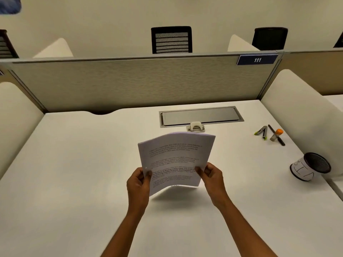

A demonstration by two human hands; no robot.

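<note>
stack of paper point(176, 160) — held above the tabletop point(74, 173) middle, near its front edge | left hand point(138, 182) pinches lower left edge, right hand point(212, 176) lower right edge | light, floppy, sheets likely to slide — grip both side edges | hole punch point(195, 126) beyond

Pretty standard office cubicle here. White desk point(74, 164) with a metal cable hatch point(201, 116) set flush near the back edge, beige fabric partition point(130, 82) behind it with a blue number plate point(257, 59) reading 111. Rounded cream dividers point(300, 115) on both sides. Two black chairs point(171, 40) poke up past the partition, against a plain cream wall point(111, 19). Soft, even indoor light.
</note>
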